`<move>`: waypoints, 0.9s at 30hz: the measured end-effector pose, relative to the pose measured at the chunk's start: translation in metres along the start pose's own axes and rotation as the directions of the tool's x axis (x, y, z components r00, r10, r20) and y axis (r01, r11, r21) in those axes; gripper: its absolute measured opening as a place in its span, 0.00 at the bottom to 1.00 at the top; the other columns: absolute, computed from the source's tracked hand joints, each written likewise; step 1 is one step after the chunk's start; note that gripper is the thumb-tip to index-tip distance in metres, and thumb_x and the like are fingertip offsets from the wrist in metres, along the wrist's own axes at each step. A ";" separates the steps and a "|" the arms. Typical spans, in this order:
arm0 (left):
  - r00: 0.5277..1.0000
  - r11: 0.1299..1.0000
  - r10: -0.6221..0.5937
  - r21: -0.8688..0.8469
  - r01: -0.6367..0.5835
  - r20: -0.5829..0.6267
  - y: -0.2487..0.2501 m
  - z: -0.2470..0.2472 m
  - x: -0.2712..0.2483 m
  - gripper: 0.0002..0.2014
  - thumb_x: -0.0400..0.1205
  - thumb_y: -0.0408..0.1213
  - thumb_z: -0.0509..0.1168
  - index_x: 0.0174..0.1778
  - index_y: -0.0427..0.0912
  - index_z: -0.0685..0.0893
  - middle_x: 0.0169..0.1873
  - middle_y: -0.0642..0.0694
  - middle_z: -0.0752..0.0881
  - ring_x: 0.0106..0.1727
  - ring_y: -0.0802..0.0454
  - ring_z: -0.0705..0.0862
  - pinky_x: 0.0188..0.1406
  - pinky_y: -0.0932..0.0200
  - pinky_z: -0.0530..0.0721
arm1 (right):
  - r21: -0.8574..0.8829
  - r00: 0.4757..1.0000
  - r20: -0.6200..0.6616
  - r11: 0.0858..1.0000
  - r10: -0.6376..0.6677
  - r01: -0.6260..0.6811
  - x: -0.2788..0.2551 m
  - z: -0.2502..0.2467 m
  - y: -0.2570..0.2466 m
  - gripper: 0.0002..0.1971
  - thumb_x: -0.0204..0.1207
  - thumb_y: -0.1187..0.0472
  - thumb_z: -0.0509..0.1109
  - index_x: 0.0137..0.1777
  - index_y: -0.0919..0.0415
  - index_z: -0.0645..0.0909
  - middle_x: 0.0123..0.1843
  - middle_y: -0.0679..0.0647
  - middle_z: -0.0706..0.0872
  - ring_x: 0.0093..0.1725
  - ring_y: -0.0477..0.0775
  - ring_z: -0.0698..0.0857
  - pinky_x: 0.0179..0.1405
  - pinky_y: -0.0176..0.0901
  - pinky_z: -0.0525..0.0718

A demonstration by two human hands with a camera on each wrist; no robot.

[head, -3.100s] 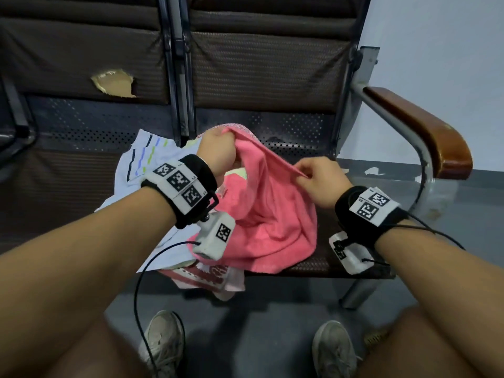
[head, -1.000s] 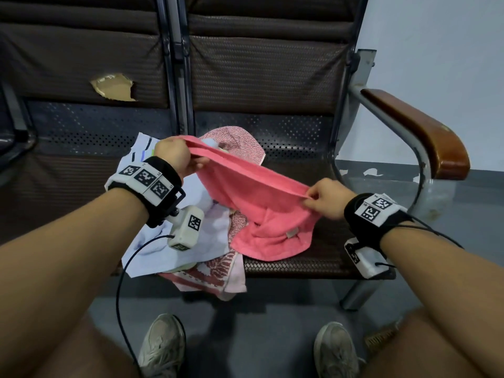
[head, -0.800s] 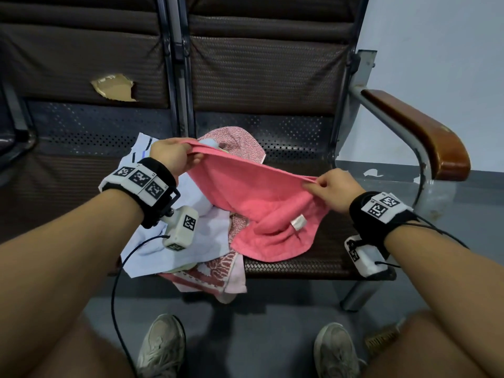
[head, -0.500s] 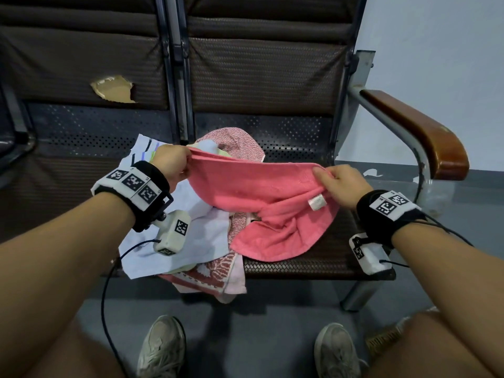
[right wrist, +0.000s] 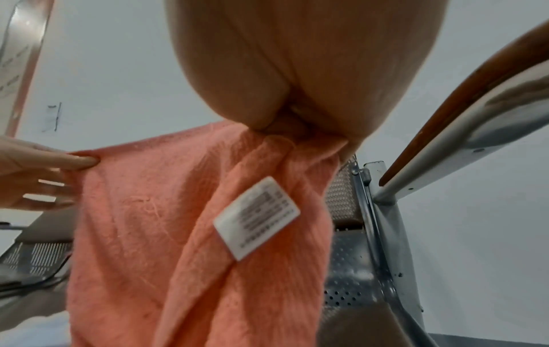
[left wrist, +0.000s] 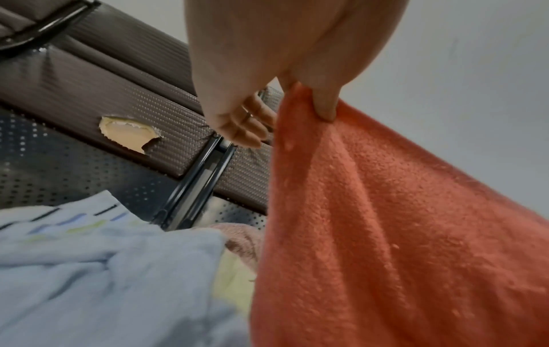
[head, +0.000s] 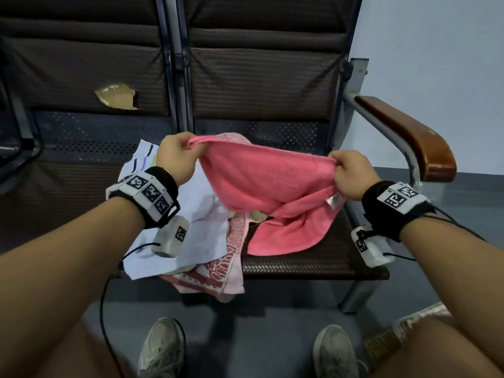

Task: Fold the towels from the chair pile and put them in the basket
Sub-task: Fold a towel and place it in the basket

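A pink towel (head: 268, 186) hangs stretched between both hands above the chair seat, its lower part draped on the seat. My left hand (head: 177, 154) pinches its left corner, seen close up as the towel (left wrist: 386, 223) under my left thumb (left wrist: 325, 103). My right hand (head: 349, 173) grips the right corner. A white label (right wrist: 257, 217) hangs from the towel (right wrist: 178, 258) just below that grip. The pile on the seat holds a pale blue striped towel (head: 191, 222) and a red patterned towel (head: 218, 271). No basket is in view.
The brown woven chair seat (head: 313, 263) has a wooden armrest (head: 409, 135) on the right. A torn patch (head: 116, 95) marks the left backrest. My shoes (head: 161, 347) stand on the grey floor below. A pale wall lies to the right.
Both hands have lifted and drawn apart, pulling the pink towel's top edge taut. The right hand rose and the label now hangs below it.
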State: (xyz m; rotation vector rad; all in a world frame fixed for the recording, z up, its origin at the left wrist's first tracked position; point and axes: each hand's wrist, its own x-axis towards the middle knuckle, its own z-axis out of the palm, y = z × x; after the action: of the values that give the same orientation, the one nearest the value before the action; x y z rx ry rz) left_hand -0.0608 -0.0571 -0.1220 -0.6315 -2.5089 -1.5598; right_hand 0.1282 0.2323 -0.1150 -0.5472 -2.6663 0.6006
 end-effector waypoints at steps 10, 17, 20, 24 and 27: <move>0.995 0.982 0.066 -0.172 -0.078 -0.073 0.070 -0.035 0.033 0.14 0.74 0.61 0.72 0.38 0.54 0.91 0.27 0.61 0.86 0.34 0.60 0.83 0.35 0.61 0.83 | 0.192 0.998 -0.069 0.981 -0.005 0.018 0.026 -0.092 -0.028 0.22 0.76 0.45 0.66 0.29 0.63 0.75 0.23 0.44 0.71 0.22 0.43 0.70 0.20 0.32 0.70; 0.982 0.963 -0.125 -0.254 0.087 -0.139 0.093 -0.045 0.053 0.23 0.78 0.56 0.68 0.39 0.35 0.87 0.38 0.49 0.82 0.39 0.50 0.82 0.44 0.43 0.88 | 0.514 0.981 0.114 0.836 0.154 -0.191 0.034 -0.113 -0.053 0.23 0.79 0.45 0.70 0.23 0.53 0.76 0.20 0.49 0.75 0.17 0.52 0.74 0.15 0.34 0.70; 0.958 0.881 -0.260 -0.435 0.186 -0.117 0.114 -0.026 0.053 0.16 0.81 0.46 0.69 0.44 0.33 0.88 0.35 0.51 0.87 0.36 0.51 0.82 0.41 0.56 0.86 | 0.598 0.967 0.148 0.760 0.209 -0.256 0.035 -0.109 -0.078 0.16 0.82 0.52 0.70 0.32 0.55 0.79 0.28 0.55 0.78 0.24 0.54 0.78 0.26 0.41 0.76; 0.970 0.831 -0.229 -0.501 0.241 0.087 0.155 0.004 0.021 0.25 0.83 0.45 0.67 0.36 0.21 0.80 0.13 0.53 0.74 0.17 0.53 0.71 0.24 0.58 0.66 | 0.695 0.945 0.265 0.642 0.190 -0.324 0.027 -0.098 -0.116 0.09 0.85 0.60 0.67 0.47 0.65 0.81 0.43 0.66 0.78 0.41 0.62 0.79 0.41 0.53 0.76; 0.971 0.884 0.004 -0.455 0.109 0.239 0.176 0.023 -0.018 0.20 0.85 0.43 0.68 0.31 0.33 0.88 0.26 0.42 0.84 0.29 0.49 0.79 0.33 0.55 0.76 | 0.776 0.930 0.344 0.520 0.128 -0.358 0.018 -0.091 -0.139 0.12 0.86 0.54 0.65 0.51 0.63 0.83 0.40 0.61 0.81 0.36 0.56 0.80 0.33 0.45 0.78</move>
State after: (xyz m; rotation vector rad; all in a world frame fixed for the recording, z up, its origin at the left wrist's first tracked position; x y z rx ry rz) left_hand 0.0296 0.0249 0.0078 -0.8531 -2.3157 -2.2633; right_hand 0.1103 0.1537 0.0314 -0.5639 -2.0947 1.9940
